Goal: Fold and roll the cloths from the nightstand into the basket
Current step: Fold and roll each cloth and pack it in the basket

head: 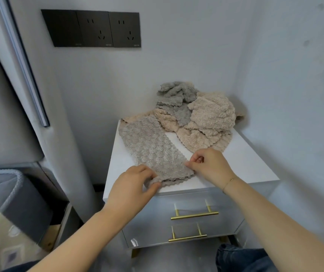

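1. At the far left, low beside the nightstand, stands the basket (19, 195): dark grey fabric walls with a paler rope-like rim. Only part of it shows, and no rolled cloth can be seen in it from here.

2. The left hand (131, 191) has its grip closed on the near left corner of the grey cloth (149, 148), thumb and fingers pinching the lifted edge.

3. That grey cloth lies as 1 long strip, apparently already folded lengthwise, running from the back left of the nightstand (241, 158) to its front edge. It is a plush, bumpy fleece with a scalloped border, soft and limp.

4. The right hand (210, 165) pinches the near right edge of the same strip, fingers curled in, a thin bracelet on the wrist.

5. Judged from this, the step in hand is the start of the roll. The next move calls for both hands to turn the near end over tightly and evenly, then roll away toward the wall, keeping the edges aligned so the limp pile does not skew.

6. Farther right and back sits the pile of cloths (202, 114), beige and grey, crumpled, not yet folded.

7. The nightstand top is smooth, glossy white; 2 drawers below carry brass bar handles (194, 214).
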Demonstrator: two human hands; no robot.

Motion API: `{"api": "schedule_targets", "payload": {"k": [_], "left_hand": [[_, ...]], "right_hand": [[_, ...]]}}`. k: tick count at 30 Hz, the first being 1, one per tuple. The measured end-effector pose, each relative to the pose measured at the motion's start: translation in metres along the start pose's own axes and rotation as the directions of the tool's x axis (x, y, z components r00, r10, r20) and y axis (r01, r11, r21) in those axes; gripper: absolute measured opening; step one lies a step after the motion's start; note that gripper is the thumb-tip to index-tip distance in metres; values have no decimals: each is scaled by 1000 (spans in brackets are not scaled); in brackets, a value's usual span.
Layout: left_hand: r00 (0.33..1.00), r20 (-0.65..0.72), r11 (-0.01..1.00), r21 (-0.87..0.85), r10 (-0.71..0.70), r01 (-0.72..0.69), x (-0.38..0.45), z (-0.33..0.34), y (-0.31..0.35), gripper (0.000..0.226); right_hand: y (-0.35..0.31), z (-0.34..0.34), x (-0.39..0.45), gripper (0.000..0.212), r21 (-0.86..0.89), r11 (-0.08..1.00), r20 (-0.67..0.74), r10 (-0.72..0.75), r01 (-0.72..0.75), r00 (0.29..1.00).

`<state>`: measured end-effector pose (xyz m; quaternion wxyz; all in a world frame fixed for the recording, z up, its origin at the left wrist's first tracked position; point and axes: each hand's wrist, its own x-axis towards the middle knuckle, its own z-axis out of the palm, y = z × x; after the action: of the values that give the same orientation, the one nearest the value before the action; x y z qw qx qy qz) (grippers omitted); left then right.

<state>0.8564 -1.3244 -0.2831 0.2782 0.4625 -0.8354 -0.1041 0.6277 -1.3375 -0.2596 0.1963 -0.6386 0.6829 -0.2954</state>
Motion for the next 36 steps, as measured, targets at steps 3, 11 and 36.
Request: {"api": "schedule_targets", "payload": {"k": [3,11,36], "left_hand": [[999,-34,997,77,16,-13,-7,-7,-3,12],[981,100,968,174,165,-181,-18,-10,-9,19],[892,159,901,-28,-423,432,-13,-35,-35,25]], "right_hand": [[-7,3,-6,19,15,997,-15,-72,72,997],[-1,16,-18,16,-345,935,22,-78,81,997],[3,43,-11,43,-11,896,172,-436,445,883]]}}
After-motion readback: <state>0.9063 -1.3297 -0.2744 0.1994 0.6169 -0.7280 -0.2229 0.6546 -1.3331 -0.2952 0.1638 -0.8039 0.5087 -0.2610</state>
